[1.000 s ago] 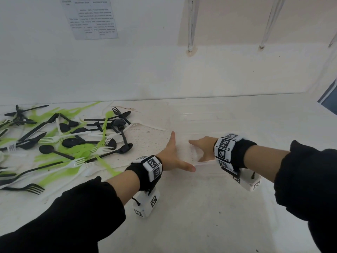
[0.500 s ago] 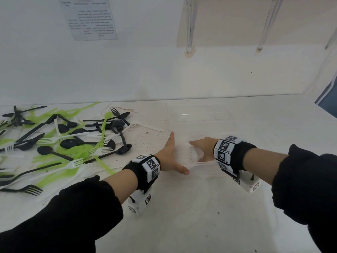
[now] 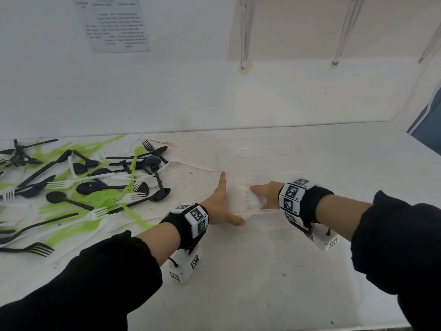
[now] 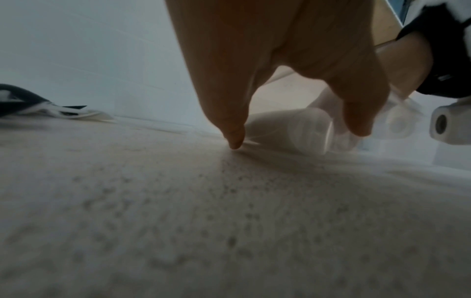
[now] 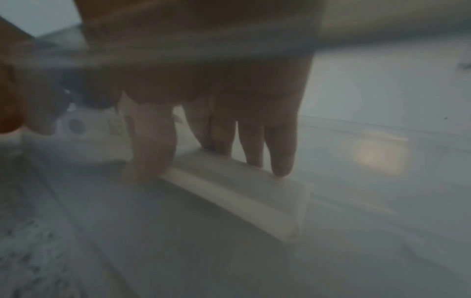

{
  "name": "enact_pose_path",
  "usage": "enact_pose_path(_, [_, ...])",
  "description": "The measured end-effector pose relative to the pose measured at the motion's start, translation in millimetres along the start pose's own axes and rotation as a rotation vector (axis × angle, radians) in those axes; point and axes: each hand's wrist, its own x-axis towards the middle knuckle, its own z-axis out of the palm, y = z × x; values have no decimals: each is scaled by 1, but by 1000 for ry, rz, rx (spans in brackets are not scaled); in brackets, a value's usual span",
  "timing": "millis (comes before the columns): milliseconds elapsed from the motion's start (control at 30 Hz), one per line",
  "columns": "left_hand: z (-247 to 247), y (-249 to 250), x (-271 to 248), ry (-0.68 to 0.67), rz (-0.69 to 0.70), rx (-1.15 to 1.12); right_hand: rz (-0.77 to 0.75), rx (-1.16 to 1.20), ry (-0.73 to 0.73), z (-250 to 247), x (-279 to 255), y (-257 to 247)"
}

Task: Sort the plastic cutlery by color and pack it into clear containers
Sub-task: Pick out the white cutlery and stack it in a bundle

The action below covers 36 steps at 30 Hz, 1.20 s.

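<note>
A clear plastic container (image 3: 267, 211) stands mid-table, hard to make out against the white surface. White cutlery (image 3: 244, 199) lies bunched in its near left corner. My left hand (image 3: 220, 201) lies against the container's left outer side with fingers straight and thumb spread along the near edge; a fingertip (image 4: 234, 141) touches the table. My right hand (image 3: 263, 194) reaches into the container, and its straight fingers (image 5: 280, 157) press down on the white pieces (image 5: 237, 187). A mixed pile of black, green and white forks and spoons (image 3: 95, 187) covers the table's left.
A white wall with a taped printed sheet (image 3: 117, 25) runs behind the table. The table's front edge (image 3: 310, 328) is close below my arms. The right wrist camera (image 4: 446, 125) sits low beside the container.
Both hands stay at the container in nearly the same spots. Only the head view has shifted slightly.
</note>
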Motion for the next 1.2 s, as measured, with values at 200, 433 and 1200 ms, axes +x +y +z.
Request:
enact_pose_path(200, [1, 0, -1, 0, -6, 4, -37, 6, 71, 1, 2, -1])
enact_pose_path(433, [1, 2, -2, -7, -17, 21, -130, 24, 73, -6, 10, -14])
enact_pose_path(1200, [1, 3, -2, -16, -28, 20, -167, 145, 146, 0, 16, -11])
